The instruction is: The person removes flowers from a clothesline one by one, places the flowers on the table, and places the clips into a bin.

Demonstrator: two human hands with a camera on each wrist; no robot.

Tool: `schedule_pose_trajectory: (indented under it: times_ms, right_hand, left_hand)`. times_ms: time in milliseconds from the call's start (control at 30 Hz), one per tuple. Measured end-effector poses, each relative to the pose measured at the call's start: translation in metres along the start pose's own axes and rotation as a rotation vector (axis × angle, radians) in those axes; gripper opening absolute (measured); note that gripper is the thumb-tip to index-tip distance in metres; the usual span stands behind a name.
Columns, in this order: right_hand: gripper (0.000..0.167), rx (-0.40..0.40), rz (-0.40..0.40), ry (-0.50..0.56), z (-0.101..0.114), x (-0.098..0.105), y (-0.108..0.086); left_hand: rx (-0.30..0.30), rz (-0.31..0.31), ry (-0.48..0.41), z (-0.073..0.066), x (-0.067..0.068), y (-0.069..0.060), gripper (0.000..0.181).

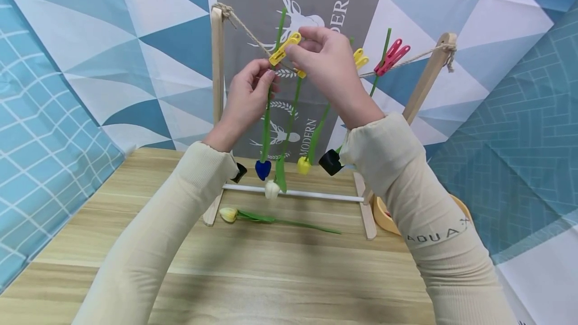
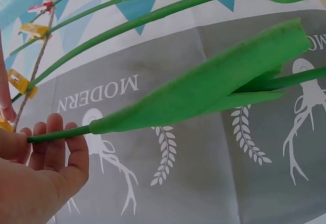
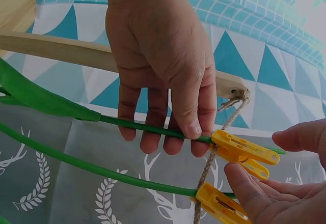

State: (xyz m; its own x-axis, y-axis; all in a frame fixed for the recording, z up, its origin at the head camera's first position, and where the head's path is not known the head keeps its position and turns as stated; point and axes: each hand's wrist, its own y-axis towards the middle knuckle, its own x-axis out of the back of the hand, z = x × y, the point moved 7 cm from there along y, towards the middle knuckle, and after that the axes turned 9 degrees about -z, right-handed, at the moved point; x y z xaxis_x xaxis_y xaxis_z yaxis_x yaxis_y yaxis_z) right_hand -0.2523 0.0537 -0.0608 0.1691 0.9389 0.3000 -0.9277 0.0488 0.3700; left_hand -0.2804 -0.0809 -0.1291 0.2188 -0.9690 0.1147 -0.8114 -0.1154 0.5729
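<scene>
In the head view my left hand [image 1: 250, 94] pinches the green stem [image 1: 266, 129] of a blue tulip [image 1: 263, 169] hanging head down. A yellow clothespin [image 1: 284, 49] grips that stem at the twine [image 3: 205, 168]. My right hand [image 1: 327, 64] is beside the clothespin's handles; in the right wrist view its thumb and fingers [image 3: 285, 183] stand apart around them, and whether they touch is unclear. The left wrist view shows my left hand [image 2: 48, 168] with thumb and fingers on the stem below the leaf [image 2: 204, 86].
White [image 1: 272, 189] and yellow [image 1: 304, 165] tulips hang alongside, with a red clothespin [image 1: 392, 57] farther right. The twine spans two wooden posts [image 1: 218, 64]. A pale yellow tulip [image 1: 229, 214] lies on the table [image 1: 271, 275]. An orange container [image 1: 384, 219] is behind my right sleeve.
</scene>
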Motion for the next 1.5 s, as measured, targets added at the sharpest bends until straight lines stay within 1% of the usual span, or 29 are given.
schedule_pose_trajectory:
  times_ms: [133,267,333,467,600,733,867,1100,1200,1400,1500]
  right_hand:
    - [0.042,-0.001,-0.015,0.023,0.002,0.0,0.001]
    - [0.036,0.008,-0.027,0.032,0.002,0.0,0.001]
    - [0.035,0.012,-0.026,0.035,0.003,0.0,0.0]
    - [0.033,0.032,-0.026,0.029,0.003,0.001,0.0]
    - [0.031,0.054,-0.035,0.022,0.004,0.002,0.0]
    - [0.03,0.081,-0.052,0.019,0.004,0.001,0.0]
    - [0.028,0.113,-0.067,0.006,0.005,0.001,-0.001]
    - [0.023,0.121,-0.089,-0.002,0.004,0.002,-0.002]
    - [0.021,0.158,-0.113,-0.006,0.005,0.004,-0.003]
    - [0.023,0.218,-0.158,0.022,0.008,0.01,-0.005]
    - [0.023,0.222,-0.17,0.057,0.008,0.015,-0.005]
  left_hand:
    - [0.001,0.018,-0.051,0.0,-0.001,-0.001,0.023]
    - [0.021,0.056,-0.126,0.001,-0.004,-0.002,0.022]
    - [0.023,0.075,-0.148,0.0,-0.005,-0.002,0.022]
    - [0.036,0.095,-0.159,-0.003,-0.007,-0.002,0.022]
    - [0.069,0.106,-0.163,-0.004,-0.007,-0.003,0.023]
    - [0.075,0.118,-0.168,-0.004,-0.006,-0.003,0.025]
    - [0.073,0.127,-0.158,-0.004,-0.007,-0.004,0.025]
    - [0.052,0.133,-0.098,-0.004,-0.006,-0.004,0.023]
    - [0.041,0.128,-0.072,-0.005,-0.006,-0.005,0.023]
    - [0.051,0.112,-0.051,-0.003,-0.003,-0.005,0.023]
    - [0.036,0.108,-0.042,-0.002,-0.002,-0.005,0.023]
